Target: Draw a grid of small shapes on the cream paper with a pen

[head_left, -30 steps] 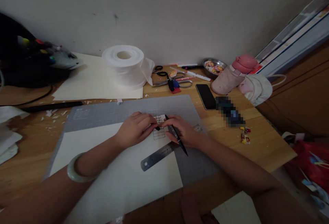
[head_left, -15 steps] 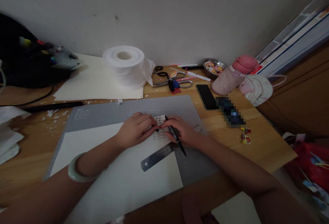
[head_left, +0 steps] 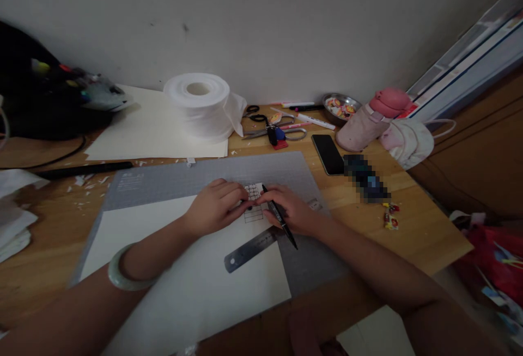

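My right hand (head_left: 291,207) holds a black pen (head_left: 281,219), which slants across its fingers with one end toward me. My left hand (head_left: 216,207) is closed, its thumb and fingertips pinched around something small and dark that I cannot make out. The fingertips of both hands meet over a drawing of black grid lines and small figures (head_left: 254,188) on a large white sheet (head_left: 183,280). Part of the drawing is hidden by the fingers. Below the hands, a metal ruler (head_left: 245,251) lies aslant on the sheet, its far end under my right hand.
Under the sheet is a grey cutting mat (head_left: 269,165). Behind it stand a white paper roll (head_left: 204,111), scissors (head_left: 294,134), pens and a metal bowl (head_left: 327,106). A phone (head_left: 328,154) and a pink bottle (head_left: 363,124) are at the right. Paper scraps (head_left: 79,182) litter the left.
The near end of the black pen has shifted very slightly to the right. Both hands stay in nearly the same place.
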Available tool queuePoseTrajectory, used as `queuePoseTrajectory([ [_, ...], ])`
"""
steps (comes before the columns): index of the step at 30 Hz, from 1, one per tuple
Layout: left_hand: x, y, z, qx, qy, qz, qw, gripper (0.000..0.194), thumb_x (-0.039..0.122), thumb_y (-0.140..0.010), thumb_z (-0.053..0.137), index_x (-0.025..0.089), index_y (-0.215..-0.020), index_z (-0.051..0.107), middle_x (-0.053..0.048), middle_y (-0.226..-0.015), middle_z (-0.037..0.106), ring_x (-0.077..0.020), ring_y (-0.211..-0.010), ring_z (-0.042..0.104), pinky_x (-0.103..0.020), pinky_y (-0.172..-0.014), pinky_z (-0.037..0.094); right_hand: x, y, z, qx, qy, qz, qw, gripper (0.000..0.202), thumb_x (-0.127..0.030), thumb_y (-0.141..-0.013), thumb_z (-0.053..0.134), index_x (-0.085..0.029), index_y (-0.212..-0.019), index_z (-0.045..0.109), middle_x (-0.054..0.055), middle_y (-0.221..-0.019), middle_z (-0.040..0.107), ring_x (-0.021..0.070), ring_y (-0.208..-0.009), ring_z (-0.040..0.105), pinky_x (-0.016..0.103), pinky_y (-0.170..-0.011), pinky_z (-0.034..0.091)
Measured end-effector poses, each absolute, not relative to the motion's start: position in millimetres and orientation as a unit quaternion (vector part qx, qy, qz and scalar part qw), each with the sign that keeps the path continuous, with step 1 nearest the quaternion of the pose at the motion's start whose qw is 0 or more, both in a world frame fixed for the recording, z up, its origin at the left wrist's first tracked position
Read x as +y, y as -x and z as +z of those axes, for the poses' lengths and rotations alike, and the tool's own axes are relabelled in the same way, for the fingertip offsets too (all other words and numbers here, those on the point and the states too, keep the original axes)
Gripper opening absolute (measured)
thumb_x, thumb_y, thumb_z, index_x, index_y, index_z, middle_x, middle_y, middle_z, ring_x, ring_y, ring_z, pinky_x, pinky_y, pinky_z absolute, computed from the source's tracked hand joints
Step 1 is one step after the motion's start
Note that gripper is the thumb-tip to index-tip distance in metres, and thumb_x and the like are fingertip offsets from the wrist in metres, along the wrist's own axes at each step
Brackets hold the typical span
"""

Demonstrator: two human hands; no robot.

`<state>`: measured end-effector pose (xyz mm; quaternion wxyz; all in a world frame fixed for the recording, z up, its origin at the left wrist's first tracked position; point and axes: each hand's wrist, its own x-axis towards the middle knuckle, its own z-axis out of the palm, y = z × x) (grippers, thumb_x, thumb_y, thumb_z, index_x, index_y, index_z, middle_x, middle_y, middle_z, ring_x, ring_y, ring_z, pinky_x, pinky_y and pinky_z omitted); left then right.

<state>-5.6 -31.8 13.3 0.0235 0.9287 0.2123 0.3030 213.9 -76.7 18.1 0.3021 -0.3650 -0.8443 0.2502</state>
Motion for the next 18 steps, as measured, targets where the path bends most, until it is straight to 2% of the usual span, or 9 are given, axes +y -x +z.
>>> queuePoseTrajectory([
  [18,-32.4,6.1,19.3,0.198,-0.937,0.286,0.026,0.027,0.031,-0.097,0.036,0.017,-0.083,0.054,-0.003,-0.075,0.064,-0.0145,-0.068,0.058,-0.028,-0.062,0.038,-77.2,-213.6,16.4,-0.840,0.369,0.256,0.303,0.022,-0.016,-0.081,0.052,-0.020,-0.102,0.058,0.006,-0.100,0.062,0.0169,-0.100,0.054,0.033,-0.089,0.043],
])
